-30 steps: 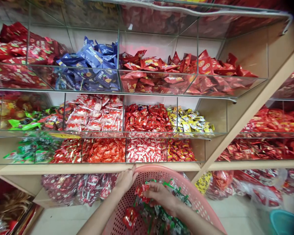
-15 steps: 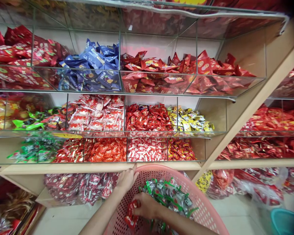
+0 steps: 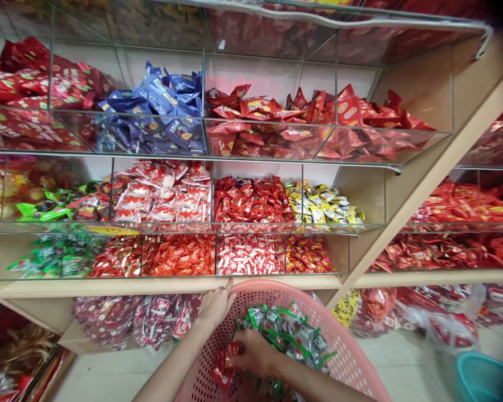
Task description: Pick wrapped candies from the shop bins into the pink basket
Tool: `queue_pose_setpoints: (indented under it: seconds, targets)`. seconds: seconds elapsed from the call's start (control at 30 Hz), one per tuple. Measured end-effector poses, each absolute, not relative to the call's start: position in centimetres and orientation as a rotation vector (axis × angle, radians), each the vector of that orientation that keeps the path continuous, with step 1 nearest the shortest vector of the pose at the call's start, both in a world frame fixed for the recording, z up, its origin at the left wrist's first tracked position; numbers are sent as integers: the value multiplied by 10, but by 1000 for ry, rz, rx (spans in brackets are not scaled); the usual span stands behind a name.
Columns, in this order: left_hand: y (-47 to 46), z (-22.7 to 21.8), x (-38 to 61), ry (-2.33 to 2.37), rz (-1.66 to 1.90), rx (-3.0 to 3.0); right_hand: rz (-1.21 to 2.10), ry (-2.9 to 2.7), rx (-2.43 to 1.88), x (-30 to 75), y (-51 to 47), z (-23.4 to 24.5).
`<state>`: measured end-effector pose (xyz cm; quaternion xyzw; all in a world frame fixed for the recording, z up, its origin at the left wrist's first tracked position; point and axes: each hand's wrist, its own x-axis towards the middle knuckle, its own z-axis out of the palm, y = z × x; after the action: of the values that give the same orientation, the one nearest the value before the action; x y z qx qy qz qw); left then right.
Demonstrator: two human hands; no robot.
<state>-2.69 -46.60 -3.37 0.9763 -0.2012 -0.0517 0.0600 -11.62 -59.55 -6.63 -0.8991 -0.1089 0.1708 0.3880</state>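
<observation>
A pink perforated plastic basket sits just below the shelf, its far rim near the wooden edge. My left hand grips that rim at the far left. Inside lies a heap of green-and-silver sachets. My right hand is down in the basket beside the heap, its fingers closed on a strip of red packets. The basket's near part and floor are partly hidden by my forearms and the sachets.
Clear acrylic bins of red, blue, yellow and green packets fill the wooden shelves ahead. Bulging bags of red packets stand below the shelf. A teal tub stands on the tiled floor at lower right.
My right hand has moved down and left into the basket, carrying the red packets, and the green-and-silver heap now shows beyond it. My left hand stays on the rim.
</observation>
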Motion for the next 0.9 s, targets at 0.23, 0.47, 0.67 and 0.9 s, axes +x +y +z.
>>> queue_pose_setpoints:
  seconds: [0.23, 0.47, 0.67, 0.9]
  targets:
    - [-466, -34, -27, -598, -173, 2951, 449, -250, -2363, -121, -597, -56]
    - [-466, -33, -27, -600, -178, 2948, 699, -108, -2140, -131, -597, -62]
    - [-466, -30, -28, -594, -185, 2954, 487, -254, -2482, -135, -592, -56]
    - [-466, -29, -29, -589, -179, 2948, 591, -258, -2631, -127, -576, -65]
